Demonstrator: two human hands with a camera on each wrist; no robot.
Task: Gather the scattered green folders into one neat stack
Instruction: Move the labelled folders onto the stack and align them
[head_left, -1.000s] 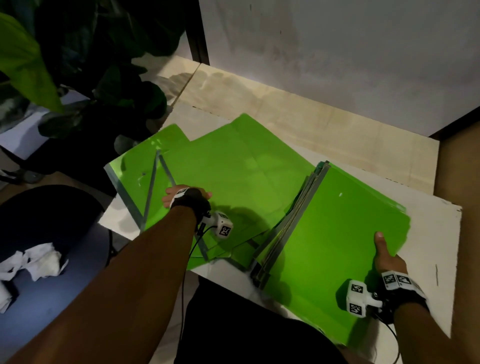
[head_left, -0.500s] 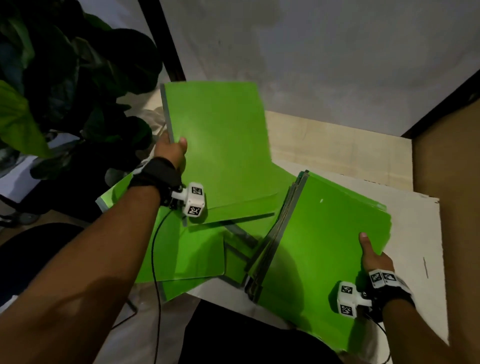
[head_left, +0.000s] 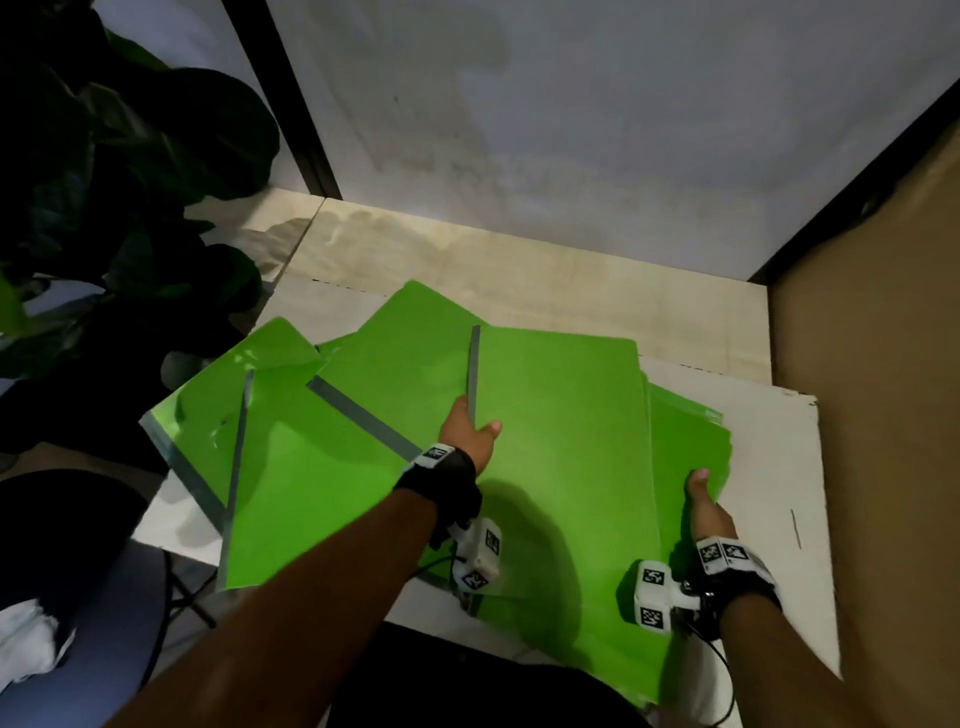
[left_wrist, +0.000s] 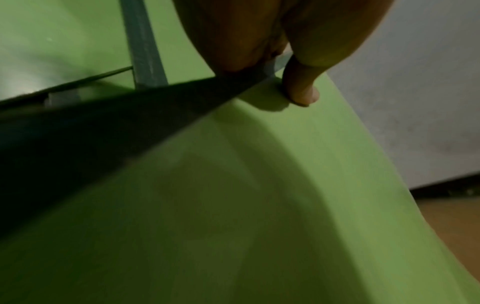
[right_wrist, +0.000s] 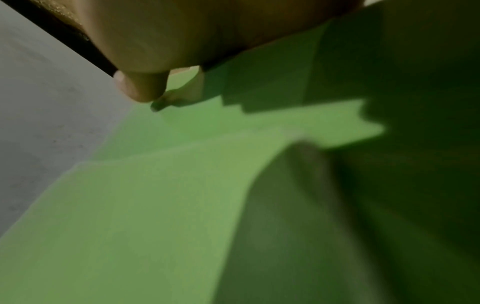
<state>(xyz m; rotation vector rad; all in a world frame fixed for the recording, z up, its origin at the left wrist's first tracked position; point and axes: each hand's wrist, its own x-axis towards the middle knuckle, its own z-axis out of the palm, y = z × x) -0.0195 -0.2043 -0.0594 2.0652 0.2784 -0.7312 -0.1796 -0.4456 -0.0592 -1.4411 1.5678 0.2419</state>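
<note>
Green, glossy card with a grey taped spine: the folder (head_left: 561, 447) in my left hand (head_left: 467, 434) looks light and thin, stiff enough to hold its plane but ready to bow, and I judge its slick face will skate over the others if I let it go at a slant. The spine edge seems the best place to take it, since the tape gives the firmest line and a little friction. That is where my grip sits: thumb (left_wrist: 301, 90) pressed on top of the cover, the other fingers tucked beneath the spine and out of sight, a narrow pinch clenched on the one folder. It lies low over the stack (head_left: 691, 447) on the right of the white desk (head_left: 769, 467), turned a little off the stack's outline.

My right hand (head_left: 706, 504) steadies that stack at its near right edge, thumb (right_wrist: 140, 86) laid on the top cover; I think the fingers curl under the edge, but the wrist view is too blurred to be sure.

Three or so loose folders (head_left: 306, 467) lie fanned and overlapping on the left of the desk, spines at different angles. A dark leafy plant (head_left: 130, 171) stands beyond them at the left.
</note>
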